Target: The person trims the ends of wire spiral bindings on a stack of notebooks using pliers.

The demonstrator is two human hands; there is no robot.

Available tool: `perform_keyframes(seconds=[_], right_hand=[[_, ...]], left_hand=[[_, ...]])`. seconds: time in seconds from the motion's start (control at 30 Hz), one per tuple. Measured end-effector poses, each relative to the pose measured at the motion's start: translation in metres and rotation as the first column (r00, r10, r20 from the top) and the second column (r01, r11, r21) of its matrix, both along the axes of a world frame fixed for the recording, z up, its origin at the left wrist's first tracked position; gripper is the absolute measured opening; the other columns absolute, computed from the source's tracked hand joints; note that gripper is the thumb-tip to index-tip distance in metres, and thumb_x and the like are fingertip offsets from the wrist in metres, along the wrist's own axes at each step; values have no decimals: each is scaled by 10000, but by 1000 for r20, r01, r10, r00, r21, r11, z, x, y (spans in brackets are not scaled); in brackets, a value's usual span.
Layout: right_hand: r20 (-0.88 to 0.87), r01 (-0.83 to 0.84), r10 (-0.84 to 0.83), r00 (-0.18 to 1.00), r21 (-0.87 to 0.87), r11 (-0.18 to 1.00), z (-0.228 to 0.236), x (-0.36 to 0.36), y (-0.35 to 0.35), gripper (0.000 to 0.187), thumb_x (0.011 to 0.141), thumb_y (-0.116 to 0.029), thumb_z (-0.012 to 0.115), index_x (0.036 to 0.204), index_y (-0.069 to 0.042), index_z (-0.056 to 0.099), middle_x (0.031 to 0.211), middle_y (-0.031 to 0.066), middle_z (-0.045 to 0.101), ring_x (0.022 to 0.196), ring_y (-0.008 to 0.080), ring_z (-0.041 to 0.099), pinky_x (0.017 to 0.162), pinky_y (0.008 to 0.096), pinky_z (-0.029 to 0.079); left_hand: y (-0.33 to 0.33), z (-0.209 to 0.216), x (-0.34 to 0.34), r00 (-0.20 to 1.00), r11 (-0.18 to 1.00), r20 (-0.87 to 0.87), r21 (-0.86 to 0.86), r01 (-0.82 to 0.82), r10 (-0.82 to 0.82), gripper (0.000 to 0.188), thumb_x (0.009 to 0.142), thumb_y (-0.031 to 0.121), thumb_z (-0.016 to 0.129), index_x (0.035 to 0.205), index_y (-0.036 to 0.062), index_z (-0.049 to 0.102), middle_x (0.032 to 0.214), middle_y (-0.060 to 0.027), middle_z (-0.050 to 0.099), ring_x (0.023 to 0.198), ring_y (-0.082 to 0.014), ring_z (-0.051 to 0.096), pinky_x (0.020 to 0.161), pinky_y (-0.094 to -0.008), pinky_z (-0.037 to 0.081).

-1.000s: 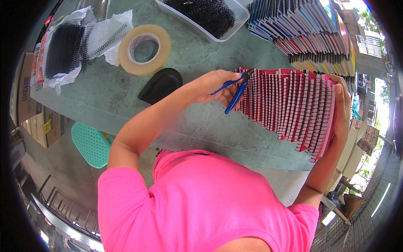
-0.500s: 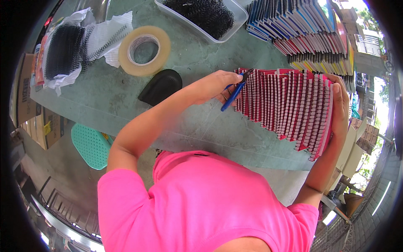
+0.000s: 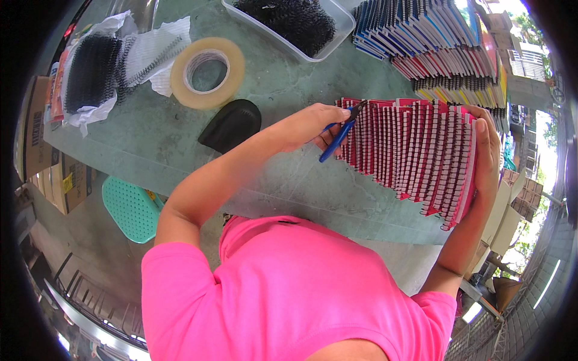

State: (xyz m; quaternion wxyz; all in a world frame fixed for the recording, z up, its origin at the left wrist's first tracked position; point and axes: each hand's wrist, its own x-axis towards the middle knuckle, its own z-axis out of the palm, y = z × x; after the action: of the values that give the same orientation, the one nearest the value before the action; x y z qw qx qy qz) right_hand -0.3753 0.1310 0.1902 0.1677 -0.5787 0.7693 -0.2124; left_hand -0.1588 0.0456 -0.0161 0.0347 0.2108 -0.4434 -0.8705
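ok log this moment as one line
left hand: holds blue-handled cutters | right hand: against red spiral notebooks | cutter tips: at notebooks' far-left corner

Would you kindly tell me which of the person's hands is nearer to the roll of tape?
Left: the left hand, holding blue-handled cutters, sits to the right of the tape roll; the right hand is farther right, against the red notebooks.

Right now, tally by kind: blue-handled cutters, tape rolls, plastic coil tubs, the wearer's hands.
Blue-handled cutters: 1
Tape roll: 1
Plastic coil tub: 1
Hands: 2 (left hand, right hand)
Total: 5
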Motion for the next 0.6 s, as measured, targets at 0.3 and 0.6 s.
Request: perform_keyframes(seconds=[0.3,0.6], right_hand=[[3,-3,3,1000,0,1000,-1,0,0,564,916,-495,390,972,32,586,910,107,547,865,189,520,824,291,369],[-2,26,-26,1000,1,1000,3,1,2,558,917,-490,386,970,25,592,904,104,556,859,182,525,815,293,376]], left_hand=[[5,0,-9,988,900,-24,-408,-150,154,355,932,320,415,1107,29,518,940,-232,595,806,-319,623,731,-400,478],[10,-6,-3,987,968,-39,-193,-161,156,372,916,338,453,1103,31,549,865,-178,591,810,-315,599,739,-366,456]])
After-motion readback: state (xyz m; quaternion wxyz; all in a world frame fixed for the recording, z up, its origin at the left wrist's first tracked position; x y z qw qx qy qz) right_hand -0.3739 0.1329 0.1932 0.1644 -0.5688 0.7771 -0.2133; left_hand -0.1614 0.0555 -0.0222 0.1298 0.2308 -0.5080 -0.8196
